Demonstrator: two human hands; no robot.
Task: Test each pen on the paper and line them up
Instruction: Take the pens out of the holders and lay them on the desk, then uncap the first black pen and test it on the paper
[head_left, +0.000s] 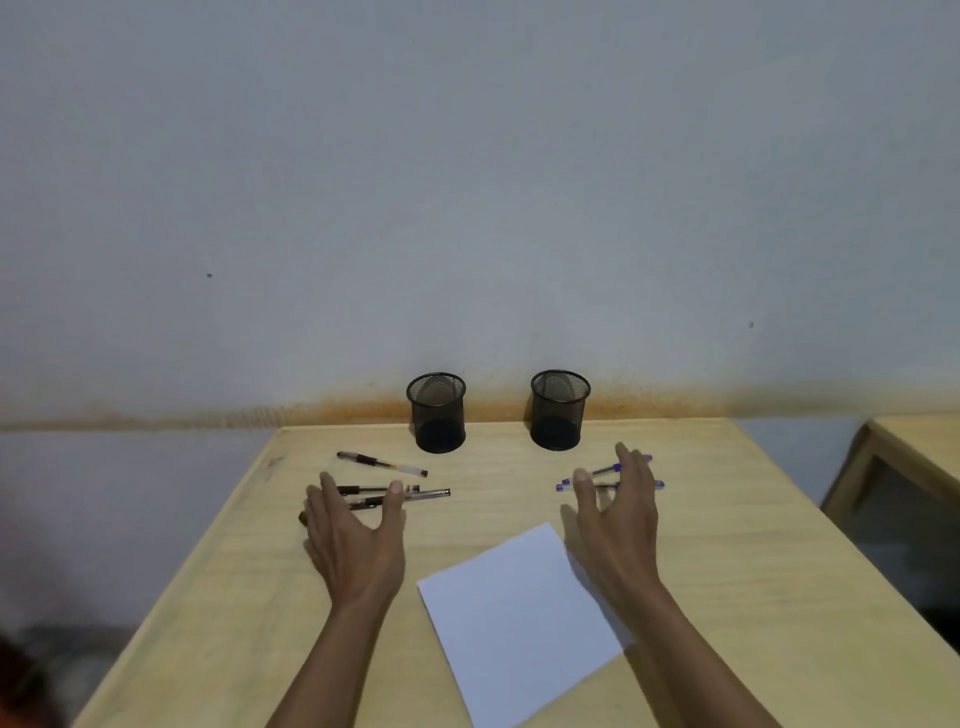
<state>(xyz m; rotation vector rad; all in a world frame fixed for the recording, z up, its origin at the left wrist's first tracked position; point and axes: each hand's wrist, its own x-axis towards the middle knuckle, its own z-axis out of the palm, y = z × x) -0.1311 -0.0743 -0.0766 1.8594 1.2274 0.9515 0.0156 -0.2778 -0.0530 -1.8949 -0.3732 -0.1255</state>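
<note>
A white sheet of paper (519, 623) lies tilted on the near middle of the wooden table (727, 545). On the left lie black pens: one (382, 463) alone farther back, and two (415, 493) close together under my left hand (353, 540), whose fingers are spread and straight above them. On the right lie two blue pens (563, 486), partly hidden by my right hand (618, 514), whose fingers are spread over them. Neither hand grips a pen.
Two black mesh pen cups (437, 413) (559, 410) stand at the table's back edge against the grey wall. A second wooden table (914, 441) stands to the right, with a gap between. A small brown thing (302, 517) peeks out left of my left hand.
</note>
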